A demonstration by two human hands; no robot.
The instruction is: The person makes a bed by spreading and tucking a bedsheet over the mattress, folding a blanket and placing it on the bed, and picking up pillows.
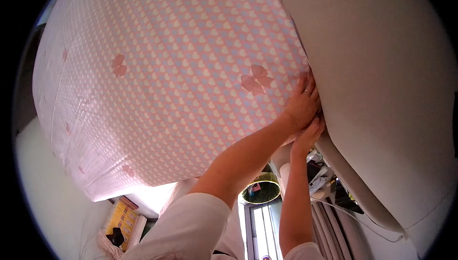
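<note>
Beige headboard (381, 69), right of frame | left hand (300, 107) and right hand (307, 138) at its seam, fingertips hidden, opening and hold can't be told | heart-print sheet (181, 69), upper left to centre | risk: scraped knuckles from tight gap, creases from uneven pull | yellow-rimmed round container (261, 182), lower centre: small pink item, dark contents

At the grip, the left hand (302, 106) is being held farther forward, its fingers being bent and partly hidden. Just behind it, the right hand (307, 137) is being held close. Back from the grip, both forearms (248, 151) are being extended, converging.
</note>
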